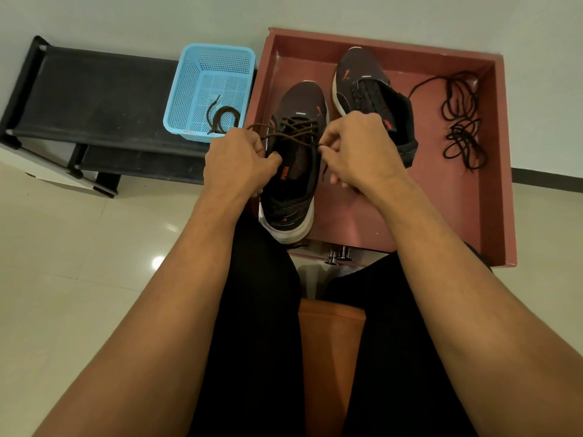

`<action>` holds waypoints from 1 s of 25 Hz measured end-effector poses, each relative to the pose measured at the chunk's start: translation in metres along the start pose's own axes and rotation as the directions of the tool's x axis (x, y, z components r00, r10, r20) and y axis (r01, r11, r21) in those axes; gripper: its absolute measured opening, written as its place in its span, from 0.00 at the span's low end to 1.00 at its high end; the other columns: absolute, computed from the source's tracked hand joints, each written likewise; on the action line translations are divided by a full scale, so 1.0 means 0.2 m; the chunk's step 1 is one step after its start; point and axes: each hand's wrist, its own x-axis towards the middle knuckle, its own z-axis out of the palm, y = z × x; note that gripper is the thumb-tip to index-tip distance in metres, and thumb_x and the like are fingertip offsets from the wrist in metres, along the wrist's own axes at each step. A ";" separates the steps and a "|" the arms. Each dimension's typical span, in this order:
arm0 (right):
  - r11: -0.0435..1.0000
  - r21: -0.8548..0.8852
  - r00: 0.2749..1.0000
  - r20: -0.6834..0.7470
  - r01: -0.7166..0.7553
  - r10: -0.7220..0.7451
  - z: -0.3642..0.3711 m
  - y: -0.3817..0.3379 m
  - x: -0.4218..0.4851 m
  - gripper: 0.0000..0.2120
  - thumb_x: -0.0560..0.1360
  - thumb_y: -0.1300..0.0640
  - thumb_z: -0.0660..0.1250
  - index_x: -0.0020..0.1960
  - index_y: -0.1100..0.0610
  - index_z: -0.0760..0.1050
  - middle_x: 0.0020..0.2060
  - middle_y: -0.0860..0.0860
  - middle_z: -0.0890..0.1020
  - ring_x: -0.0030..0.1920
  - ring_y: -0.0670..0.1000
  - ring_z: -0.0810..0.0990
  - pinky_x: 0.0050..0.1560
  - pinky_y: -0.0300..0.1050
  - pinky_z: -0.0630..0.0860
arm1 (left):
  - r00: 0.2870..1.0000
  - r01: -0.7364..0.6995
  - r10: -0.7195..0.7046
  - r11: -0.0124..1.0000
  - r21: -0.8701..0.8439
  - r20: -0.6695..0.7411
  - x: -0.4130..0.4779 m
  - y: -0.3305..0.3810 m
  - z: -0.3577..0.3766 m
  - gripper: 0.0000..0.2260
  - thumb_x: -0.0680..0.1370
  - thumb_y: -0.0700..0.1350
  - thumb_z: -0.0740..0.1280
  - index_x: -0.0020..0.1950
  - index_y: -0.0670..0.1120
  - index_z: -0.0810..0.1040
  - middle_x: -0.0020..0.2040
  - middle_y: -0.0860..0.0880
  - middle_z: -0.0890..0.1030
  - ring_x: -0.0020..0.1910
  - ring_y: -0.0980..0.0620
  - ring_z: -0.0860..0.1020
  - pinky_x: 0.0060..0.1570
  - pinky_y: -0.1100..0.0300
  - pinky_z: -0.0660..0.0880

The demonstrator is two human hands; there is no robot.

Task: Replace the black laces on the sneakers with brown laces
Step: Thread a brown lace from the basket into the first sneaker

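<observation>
1. Near sneaker (291, 171) sits heel-first toward the person at the red tray's (492, 197) left edge.
2. Left hand (235, 162) and right hand (359, 149) each pinch a brown lace (295, 132) end, flanking the top eyelets.
3. Lace runs crosswise between them; right fingers (328, 149) look nearer the eyelet.

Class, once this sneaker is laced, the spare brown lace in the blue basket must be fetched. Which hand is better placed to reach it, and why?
The left hand. The blue basket with the spare brown lace sits on that side, just beyond it. The right hand would have to cross over the sneaker.

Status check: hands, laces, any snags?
Left hand and right hand pulling brown lace ends on near sneaker. Far sneaker unlaced. No snags.
</observation>
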 end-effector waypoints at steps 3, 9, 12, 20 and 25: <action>0.979 -0.197 0.985 0.147 -0.059 0.089 0.00 0.01 0.00 0.05 0.78 0.63 0.72 0.45 0.57 0.84 0.24 0.48 0.83 0.21 0.44 0.81 0.27 0.36 0.74 | 1.000 0.019 -0.019 0.999 -0.026 0.004 -0.01 0.01 0.00 0.14 0.77 0.48 0.72 0.35 0.48 0.73 0.26 0.48 0.81 0.22 0.56 0.81 0.30 0.65 0.77; 0.917 -0.399 0.822 0.528 0.019 0.213 0.02 -0.02 -0.05 0.10 0.78 0.66 0.69 0.38 0.59 0.81 0.20 0.47 0.80 0.19 0.42 0.77 0.24 0.35 0.72 | 0.999 0.029 -0.029 0.999 -0.032 0.013 -0.01 0.01 -0.01 0.13 0.77 0.47 0.71 0.35 0.47 0.73 0.25 0.49 0.80 0.20 0.58 0.79 0.27 0.67 0.71; 0.968 -0.234 0.923 0.346 -0.085 0.165 0.00 0.02 -0.03 0.05 0.79 0.62 0.70 0.45 0.60 0.81 0.22 0.48 0.82 0.22 0.45 0.81 0.26 0.37 0.75 | 1.000 -0.017 0.017 1.000 -0.002 0.023 0.00 0.01 0.00 0.13 0.77 0.48 0.71 0.36 0.48 0.72 0.27 0.49 0.79 0.23 0.55 0.80 0.32 0.61 0.77; 1.000 -0.030 0.994 0.108 0.005 -0.002 -0.02 0.02 0.00 0.08 0.83 0.58 0.67 0.46 0.55 0.82 0.27 0.50 0.84 0.22 0.43 0.81 0.29 0.38 0.78 | 0.997 -0.064 0.064 0.998 -0.005 0.033 0.01 0.00 0.01 0.16 0.78 0.46 0.72 0.34 0.47 0.70 0.30 0.47 0.78 0.32 0.46 0.83 0.37 0.55 0.80; 0.950 -0.311 0.889 0.427 -0.025 0.164 -0.01 0.00 -0.03 0.07 0.80 0.62 0.69 0.43 0.59 0.79 0.24 0.48 0.83 0.23 0.45 0.82 0.27 0.36 0.75 | 0.998 -0.063 0.063 0.998 -0.007 0.025 0.01 0.01 0.01 0.14 0.77 0.46 0.72 0.35 0.46 0.72 0.30 0.45 0.80 0.30 0.47 0.84 0.35 0.57 0.80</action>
